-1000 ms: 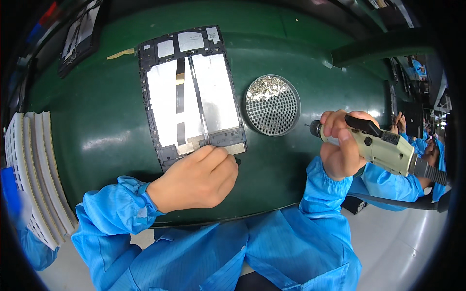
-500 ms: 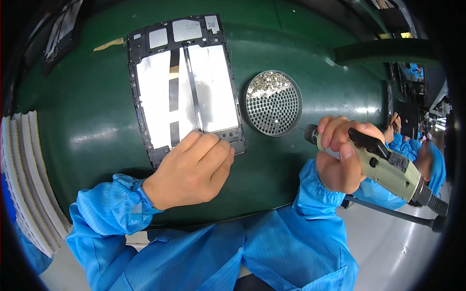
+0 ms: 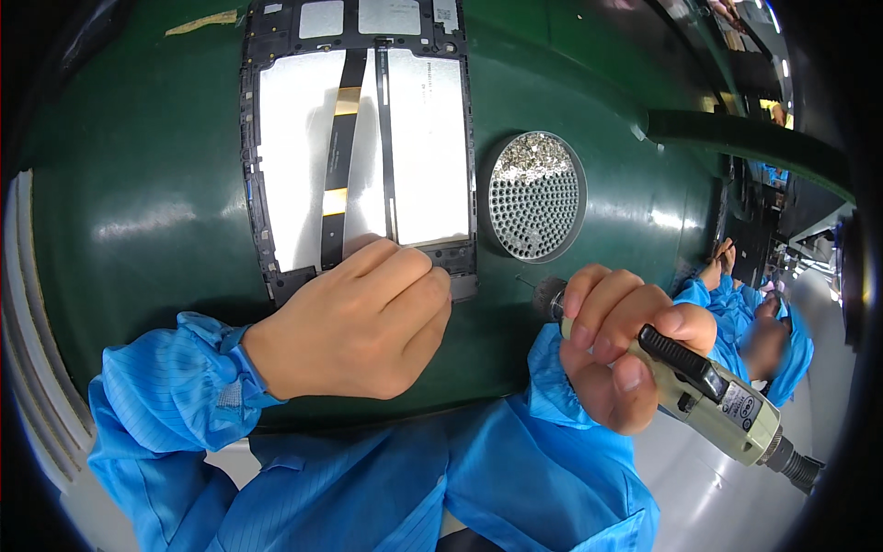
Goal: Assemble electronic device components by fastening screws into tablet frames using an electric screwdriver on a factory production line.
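A tablet's inner housing (image 3: 290,166) lies on the green bench, its black frame around silvery panels, with dark flat cables running down it. My left hand (image 3: 354,322) is closed over the housing's near edge, fingers curled; whatever they may hold is hidden. In my right hand (image 3: 625,340) is a pale green electric screwdriver (image 3: 722,409), with the fingers wrapped round its body near the front end. Its thin bit points left, just below a round screw tray (image 3: 535,221) and apart from it. Small silvery screws are heaped at the tray's far side, above rows of holes.
A curved green bar (image 3: 745,133) stands at the right. Stacked pale sheets (image 3: 37,313) rise at the left edge. A strip of yellowish tape (image 3: 200,23) lies at the far left. Another person in blue (image 3: 777,345) sits at the right.
The view has shifted, so the housing appears higher and straighter. My right hand has brought the screwdriver left and nearer to me. My left hand stays at the housing's near edge.
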Tool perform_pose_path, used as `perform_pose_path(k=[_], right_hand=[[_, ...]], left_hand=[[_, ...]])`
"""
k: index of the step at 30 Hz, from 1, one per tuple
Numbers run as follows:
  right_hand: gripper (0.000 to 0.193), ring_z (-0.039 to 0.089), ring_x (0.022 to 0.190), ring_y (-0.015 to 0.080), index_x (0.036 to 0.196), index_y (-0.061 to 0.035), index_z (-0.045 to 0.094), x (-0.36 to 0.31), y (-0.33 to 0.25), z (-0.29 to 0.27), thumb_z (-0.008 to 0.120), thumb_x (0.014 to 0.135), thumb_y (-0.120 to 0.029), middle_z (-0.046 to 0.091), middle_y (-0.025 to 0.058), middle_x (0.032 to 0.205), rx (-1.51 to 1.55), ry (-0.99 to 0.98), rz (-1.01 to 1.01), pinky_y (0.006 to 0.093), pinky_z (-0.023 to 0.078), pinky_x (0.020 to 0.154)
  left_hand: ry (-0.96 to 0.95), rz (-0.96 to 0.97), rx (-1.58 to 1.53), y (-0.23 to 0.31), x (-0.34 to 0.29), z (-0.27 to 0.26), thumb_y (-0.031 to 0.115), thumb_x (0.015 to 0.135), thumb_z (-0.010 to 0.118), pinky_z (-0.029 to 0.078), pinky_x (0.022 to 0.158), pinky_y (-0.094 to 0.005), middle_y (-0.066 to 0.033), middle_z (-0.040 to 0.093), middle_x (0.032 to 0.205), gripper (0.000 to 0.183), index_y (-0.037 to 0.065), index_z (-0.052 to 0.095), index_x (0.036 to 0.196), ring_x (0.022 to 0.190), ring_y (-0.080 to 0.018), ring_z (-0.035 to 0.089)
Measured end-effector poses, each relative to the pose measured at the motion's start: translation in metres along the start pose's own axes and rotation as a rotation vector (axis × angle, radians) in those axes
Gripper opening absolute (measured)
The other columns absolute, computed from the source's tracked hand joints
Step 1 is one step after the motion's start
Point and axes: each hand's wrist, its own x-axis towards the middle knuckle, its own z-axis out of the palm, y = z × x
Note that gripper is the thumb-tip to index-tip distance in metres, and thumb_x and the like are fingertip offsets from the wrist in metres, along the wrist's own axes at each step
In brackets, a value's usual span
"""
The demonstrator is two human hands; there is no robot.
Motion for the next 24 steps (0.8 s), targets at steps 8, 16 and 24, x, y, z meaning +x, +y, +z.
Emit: perform_pose_path(k=[8, 16, 24], right_hand=[[0.038, 0.057, 0.06, 0.0218, 0.115, -0.005, 0.045, 0.0, 0.0, 0.008, 0.064, 0.081, -0.005, 0.055, 0.0099, 0.069, 0.02, 0.021, 0.03, 0.0407, 0.051, 0.06], [0.035, 0.054, 0.061, 0.0186, 0.118, -0.0088, 0.047, 0.002, 0.003, 0.025, 0.061, 0.086, -0.012, 0.052, 0.0047, 0.07, -0.005, -0.004, 0.113, 0.0364, 0.044, 0.06], [0.033, 0.054, 0.061, 0.0184, 0.116, -0.0089, 0.047, 0.003, 0.005, 0.028, 0.062, 0.087, -0.012, 0.051, 0.0048, 0.07, 0.005, 0.006, 0.143, 0.0361, 0.044, 0.06]], left_hand=[[-0.162, -0.012, 0.016, 0.0, 0.002, -0.009, 0.006, 0.068, 0.072, 0.048, 0.075, -0.0364, -0.0121, 0.06, 0.091, 0.022, -0.004, 0.069, 0.087, 0.09, -0.0256, 0.056], [-0.065, -0.069, 0.019, -0.006, 0.006, 0.001, 0.01, 0.072, 0.07, 0.047, 0.088, -0.0426, -0.014, 0.061, 0.1, 0.019, -0.001, 0.071, 0.087, 0.102, -0.029, 0.057], [-0.064, -0.09, 0.021, -0.008, 0.006, 0.0, 0.012, 0.076, 0.07, 0.041, 0.104, -0.0496, -0.0177, 0.063, 0.109, 0.019, 0.001, 0.074, 0.092, 0.111, -0.0324, 0.057]])
